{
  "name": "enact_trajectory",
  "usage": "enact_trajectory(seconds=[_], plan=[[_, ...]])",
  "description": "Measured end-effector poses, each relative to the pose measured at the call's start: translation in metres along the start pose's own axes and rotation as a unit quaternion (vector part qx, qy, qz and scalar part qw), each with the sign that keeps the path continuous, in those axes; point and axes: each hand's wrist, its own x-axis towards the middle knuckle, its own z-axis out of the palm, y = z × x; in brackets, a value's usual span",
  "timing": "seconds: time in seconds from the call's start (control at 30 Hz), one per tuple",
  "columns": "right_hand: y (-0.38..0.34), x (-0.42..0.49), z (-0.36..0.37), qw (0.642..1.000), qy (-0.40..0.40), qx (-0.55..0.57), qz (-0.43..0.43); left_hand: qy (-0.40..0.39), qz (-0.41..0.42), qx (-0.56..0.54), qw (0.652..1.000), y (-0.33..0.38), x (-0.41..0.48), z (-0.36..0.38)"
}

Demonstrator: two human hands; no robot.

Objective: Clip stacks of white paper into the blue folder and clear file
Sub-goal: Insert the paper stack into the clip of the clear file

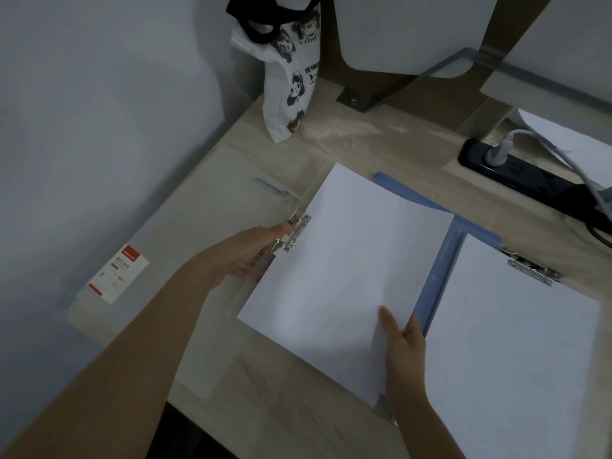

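At five o'clock in the view, nearest the person, the right hand (402, 346) pinches the near right edge of a stack of white paper (337, 260), thumb on top and fingers under the sheets. The stack lies tilted on the pale wooden desk (298, 385). Its far right part overlaps the left cover of the blue folder (443, 260).

The left forearm comes in from seven o'clock. At nine o'clock from the stack's middle, the left hand (255, 250) grips the metal clip (298, 233) of the clear file (198, 226), its thumb against the lever. The clip's bar lies over the stack's left edge; whether it is pressed down cannot be told. The two hands are well apart, one at each end of the stack.

The clear file lies open and flat, its left cover spread toward nine o'clock, with a red and white label (117, 273) near its outer edge.

At three o'clock the blue folder lies open. A second paper stack (513, 342) sits on its right half under the folder's clip (530, 268).

Farther off, at two o'clock, a black power strip (530, 175) carries a white plug (496, 154). At twelve o'clock a printed tote bag (291, 77) stands by the wall.
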Motion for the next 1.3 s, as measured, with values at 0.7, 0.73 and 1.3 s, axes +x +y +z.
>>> enact_trajectory(seconds=[0.7,0.73,1.3], plan=[[-0.006,0.003,-0.002,0.988,0.027,-0.142,-0.062,0.089,0.143,-0.122,0.978,-0.025,-0.013,0.019],[-0.008,0.002,-0.004,0.977,0.038,-0.195,-0.074,0.089,0.149,-0.129,0.976,-0.021,-0.019,0.020],[-0.116,-0.052,-0.156,0.965,-0.225,0.128,0.024,-0.088,0.319,-0.074,0.941,0.087,-0.138,0.181]])
